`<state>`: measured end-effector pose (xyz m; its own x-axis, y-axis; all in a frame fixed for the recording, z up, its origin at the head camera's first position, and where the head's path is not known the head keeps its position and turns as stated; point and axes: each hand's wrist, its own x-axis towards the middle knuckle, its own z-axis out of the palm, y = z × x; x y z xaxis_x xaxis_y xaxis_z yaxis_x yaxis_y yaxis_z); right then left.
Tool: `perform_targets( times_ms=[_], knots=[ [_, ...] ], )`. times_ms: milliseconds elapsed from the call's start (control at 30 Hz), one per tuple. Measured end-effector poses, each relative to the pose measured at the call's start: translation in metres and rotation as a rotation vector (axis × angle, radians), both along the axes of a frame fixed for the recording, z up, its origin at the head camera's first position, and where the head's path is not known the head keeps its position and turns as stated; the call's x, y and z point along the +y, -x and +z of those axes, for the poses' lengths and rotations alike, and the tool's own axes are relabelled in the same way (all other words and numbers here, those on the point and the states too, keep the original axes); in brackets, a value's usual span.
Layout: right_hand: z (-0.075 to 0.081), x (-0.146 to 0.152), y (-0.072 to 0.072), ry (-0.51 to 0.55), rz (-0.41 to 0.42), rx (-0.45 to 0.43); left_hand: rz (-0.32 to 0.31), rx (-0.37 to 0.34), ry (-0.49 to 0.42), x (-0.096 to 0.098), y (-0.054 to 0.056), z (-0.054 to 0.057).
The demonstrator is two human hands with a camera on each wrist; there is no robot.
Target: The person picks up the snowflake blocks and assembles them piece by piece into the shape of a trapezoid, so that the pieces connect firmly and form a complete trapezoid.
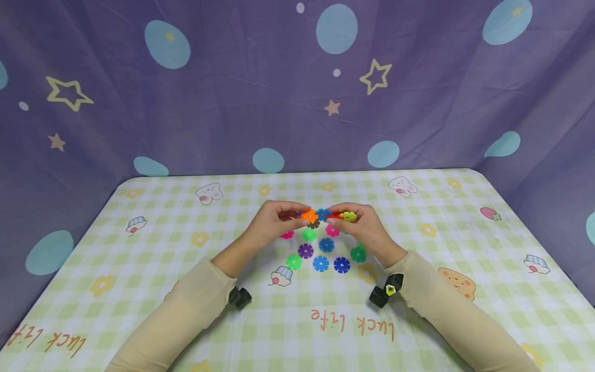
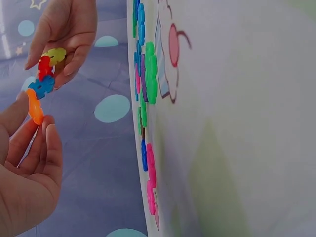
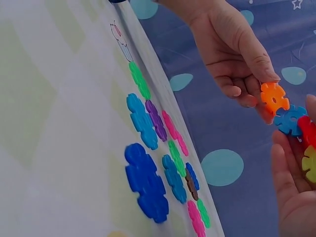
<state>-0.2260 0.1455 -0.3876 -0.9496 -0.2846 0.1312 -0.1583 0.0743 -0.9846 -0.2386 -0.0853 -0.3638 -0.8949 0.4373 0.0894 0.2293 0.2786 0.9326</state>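
A short chain of joined notched plastic discs is held up above the table between both hands. It runs from an orange disc (image 3: 274, 98) through a blue disc (image 3: 290, 120) and a red disc (image 2: 45, 67) to a yellow disc (image 2: 54, 55). My left hand (image 1: 274, 223) pinches the orange disc between thumb and fingers. At the other end, my right hand (image 1: 364, 227) grips the chain near the red disc, its thumb on one side and fingers on the other. Part of the red disc is hidden by that hand in the head view.
Loose discs lie flat on the checked tablecloth (image 1: 260, 330) below the hands, among them a dark blue disc (image 1: 342, 265), a purple disc (image 1: 305, 251), a light green disc (image 1: 294, 261) and a pink disc (image 1: 287, 234). A patterned purple curtain (image 1: 297, 113) hangs behind the table.
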Motion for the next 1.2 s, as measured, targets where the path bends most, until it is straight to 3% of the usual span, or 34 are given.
perform_targets(
  times_ms=[200,467,800,1000,1200],
  knots=[
    [-0.0019,0.0004,-0.0003,-0.008,0.006,0.008,-0.052,0.033,0.038,0.0002,-0.0008,0.0005],
    [0.0017,0.0021,0.0001,-0.022,0.014,0.031,-0.066,0.047,0.017,0.0006,-0.0003,-0.0004],
    [0.0018,0.0029,-0.0008,-0.009,0.042,0.018,-0.086,-0.057,0.009,-0.0018,0.0025,-0.0028],
    [0.0024,0.0031,-0.0009,-0.017,0.046,0.002,-0.111,-0.057,0.045,-0.0019,0.0027,-0.0026],
    [0.0037,0.0028,-0.0013,-0.029,0.053,-0.012,-0.078,-0.077,0.049,-0.001,0.0023,-0.0018]
  ],
)
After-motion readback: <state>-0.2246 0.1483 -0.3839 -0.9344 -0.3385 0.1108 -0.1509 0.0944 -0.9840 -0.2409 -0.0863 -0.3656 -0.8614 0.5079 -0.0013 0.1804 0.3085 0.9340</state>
